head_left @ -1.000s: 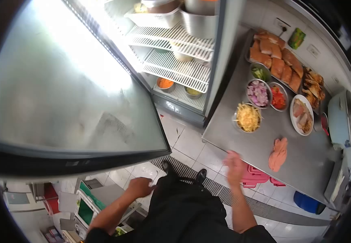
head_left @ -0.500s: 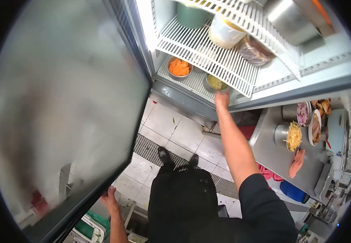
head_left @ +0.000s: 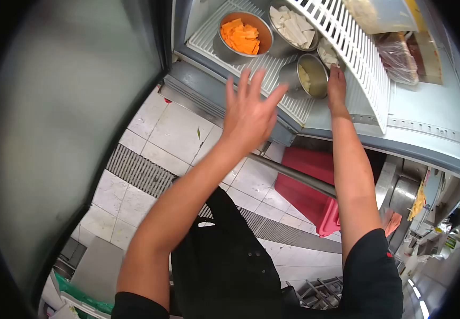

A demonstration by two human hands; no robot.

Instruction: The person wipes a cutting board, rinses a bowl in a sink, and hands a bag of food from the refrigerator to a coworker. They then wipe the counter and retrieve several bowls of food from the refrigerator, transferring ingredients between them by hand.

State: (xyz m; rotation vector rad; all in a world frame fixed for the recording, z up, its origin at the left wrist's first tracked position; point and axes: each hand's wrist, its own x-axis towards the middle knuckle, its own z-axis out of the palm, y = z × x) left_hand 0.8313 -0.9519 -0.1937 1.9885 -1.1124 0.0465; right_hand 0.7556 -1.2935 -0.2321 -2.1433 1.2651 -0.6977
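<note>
On the bottom wire shelf (head_left: 203, 43) of an open fridge stands a metal pot of orange sticks (head_left: 239, 37). Beside it is a pot of white pieces (head_left: 292, 27). A tilted metal pot with pale yellow pieces (head_left: 305, 78) stands nearer the front edge. My right hand (head_left: 337, 87) is at the right side of that pot, by another container of white pieces (head_left: 327, 52); its fingertips are partly hidden. My left hand (head_left: 251, 114) is in the air in front of the shelf, fingers spread, holding nothing.
The fridge door (head_left: 65, 117) stands open at the left. An upper wire shelf (head_left: 357, 58) and a wrapped package (head_left: 397, 57) are at the right. Below are a metal bar (head_left: 294, 174), a red bin (head_left: 309, 186) and a floor grate (head_left: 139, 170). A steel counter is at the right.
My left hand has left the door edge and come up in front of the shelf, fingers spread. The view has moved closer to the bottom shelf, and the pot of yellow pieces now looks tilted.
</note>
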